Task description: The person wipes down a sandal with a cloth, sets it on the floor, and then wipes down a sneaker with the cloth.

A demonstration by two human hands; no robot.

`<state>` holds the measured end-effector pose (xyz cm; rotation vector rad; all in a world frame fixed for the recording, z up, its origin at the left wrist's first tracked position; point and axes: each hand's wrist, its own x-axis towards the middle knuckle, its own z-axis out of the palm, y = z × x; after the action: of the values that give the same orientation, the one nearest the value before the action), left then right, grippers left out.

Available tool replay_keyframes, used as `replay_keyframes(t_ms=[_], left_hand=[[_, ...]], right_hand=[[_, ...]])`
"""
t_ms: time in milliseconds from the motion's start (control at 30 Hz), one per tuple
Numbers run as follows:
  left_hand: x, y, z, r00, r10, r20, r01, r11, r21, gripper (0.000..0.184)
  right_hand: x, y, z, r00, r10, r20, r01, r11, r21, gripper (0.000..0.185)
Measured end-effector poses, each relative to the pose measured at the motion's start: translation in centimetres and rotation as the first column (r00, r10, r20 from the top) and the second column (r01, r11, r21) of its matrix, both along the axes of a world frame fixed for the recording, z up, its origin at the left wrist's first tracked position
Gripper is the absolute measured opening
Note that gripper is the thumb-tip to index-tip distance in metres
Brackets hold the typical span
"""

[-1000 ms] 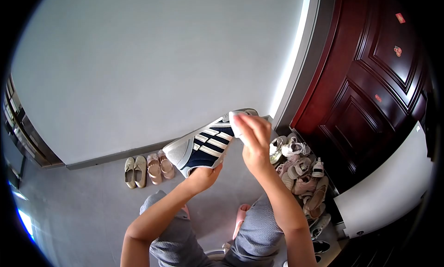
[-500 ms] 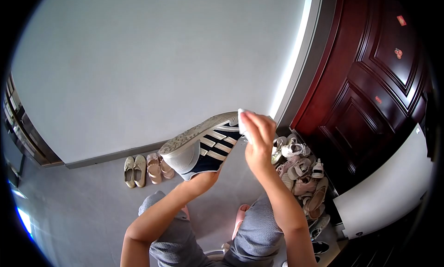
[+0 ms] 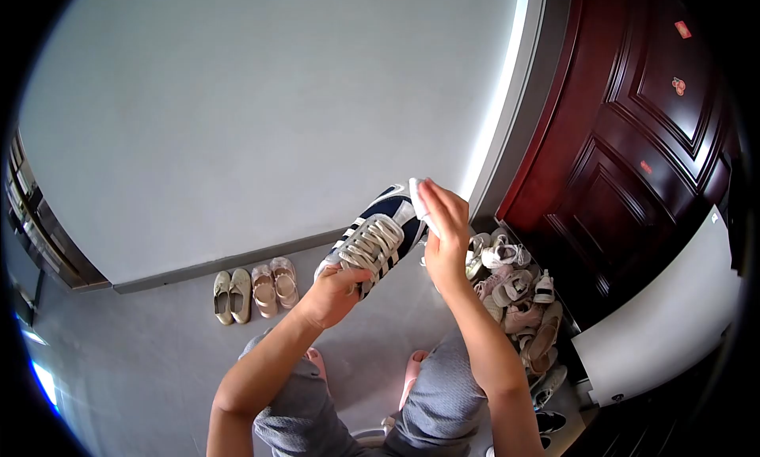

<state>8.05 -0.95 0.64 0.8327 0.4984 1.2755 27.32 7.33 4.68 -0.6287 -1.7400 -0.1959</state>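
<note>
A navy sneaker (image 3: 374, 241) with white stripes and cream laces is held up in front of me, its laced top facing me and its toe pointing up to the right. My left hand (image 3: 332, 296) grips it at the heel end, thumb over the ankle opening. At the toe, my right hand (image 3: 445, 223) presses a folded white wipe (image 3: 420, 207) against the shoe's front edge. The wipe is pinched under my fingers and partly hidden by them. The sole is turned away from view.
Cream flat shoes (image 3: 232, 296) and pink sandals (image 3: 274, 286) stand by the wall (image 3: 269, 125). On the right, a pile of shoes (image 3: 518, 291) lies beside the dark red door (image 3: 617, 196) and a white curved panel (image 3: 657, 322). Pink slippers (image 3: 412, 373) are on my feet.
The sneaker has been rolled over, from its side and sole showing to its laced top showing. My left hand has turned with it. My right hand with the wipe stays at the toe.
</note>
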Motion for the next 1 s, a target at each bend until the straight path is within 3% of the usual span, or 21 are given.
replay_keyframes(t_ms=[33, 100, 167, 233, 300, 367, 400, 500, 567, 700, 767, 800, 900, 967, 1000], left_hand=[[0.2, 0.0, 0.0, 1.000, 0.005, -0.001, -0.005, 1.000, 0.001, 0.054], [0.4, 0.2, 0.1, 0.983, -0.023, 0.180, 0.024, 1.000, 0.000, 0.052], [0.0, 0.6, 0.0, 0.970, -0.073, 0.234, 0.077, 0.997, -0.008, 0.049], [-0.1, 0.6, -0.2, 0.948, -0.125, 0.294, 0.137, 0.990, -0.021, 0.047], [0.0, 0.5, -0.2, 0.895, -0.118, 0.429, 0.168, 0.983, -0.078, 0.046], [0.1, 1.0, -0.7, 0.896, -0.117, 0.428, 0.151, 0.987, -0.047, 0.047], [-0.2, 1.0, -0.5, 0.878, -0.126, 0.461, 0.163, 0.986, -0.043, 0.047], [0.0, 0.8, 0.3, 0.885, -0.088, 0.458, 0.137, 0.988, -0.076, 0.050], [0.4, 0.5, 0.8, 0.857, -0.075, 0.509, 0.144, 0.985, -0.097, 0.051], [0.1, 0.7, 0.6, 0.830, -0.038, 0.557, 0.104, 0.991, -0.087, 0.057], [0.0, 0.7, 1.0, 0.830, -0.014, 0.558, 0.077, 0.993, -0.091, 0.059], [-0.1, 0.7, 1.3, 0.829, 0.004, 0.559, 0.058, 0.994, -0.094, 0.061], [0.0, 1.0, 0.7, 0.818, 0.024, 0.575, 0.035, 0.995, -0.090, 0.063], [-0.3, 1.2, 0.3, 0.796, -0.063, 0.602, 0.056, 0.998, 0.031, 0.063], [-0.2, 0.9, 0.9, 0.810, -0.011, 0.586, 0.037, 0.999, -0.032, 0.066]], right_hand=[[-0.1, 0.0, -0.3, 0.999, 0.041, 0.017, -0.042, 0.998, 0.047, 0.060], [-0.3, 0.1, -0.8, 0.966, 0.222, 0.135, -0.229, 0.972, 0.042, 0.057], [-0.2, -0.3, -0.9, 0.966, 0.225, 0.126, -0.229, 0.973, 0.023, 0.057], [-0.5, -0.9, 0.2, 0.997, -0.004, -0.082, 0.006, 1.000, 0.025, 0.057], [-1.0, -0.5, -0.7, 0.999, -0.009, 0.033, 0.008, 0.999, 0.041, 0.056], [-1.0, -0.3, -1.4, 0.971, 0.157, 0.178, -0.167, 0.985, 0.045, 0.054], [-0.7, -1.1, -0.7, 0.942, 0.246, 0.230, -0.245, 0.969, -0.033, 0.050], [-1.0, -1.9, -0.1, 0.984, 0.139, 0.108, -0.136, 0.990, -0.036, 0.049], [-1.6, -1.6, -1.0, 0.982, 0.095, 0.160, -0.094, 0.995, -0.015, 0.052], [-2.0, -2.7, -1.6, 0.944, 0.297, 0.142, -0.274, 0.948, -0.165, 0.049], [-1.7, -3.1, -1.5, 0.867, 0.487, 0.109, -0.449, 0.856, -0.257, 0.043], [-1.8, -3.4, -1.3, 0.922, 0.366, 0.124, -0.345, 0.924, -0.166, 0.042], [-2.1, -3.8, -2.0, 0.929, 0.323, 0.184, -0.299, 0.943, -0.146, 0.046], [-2.1, -4.3, -1.8, 0.871, 0.449, 0.201, -0.411, 0.888, -0.205, 0.045], [-2.1, -4.3, -1.7, 0.833, 0.510, 0.214, -0.469, 0.856, -0.217, 0.044]])
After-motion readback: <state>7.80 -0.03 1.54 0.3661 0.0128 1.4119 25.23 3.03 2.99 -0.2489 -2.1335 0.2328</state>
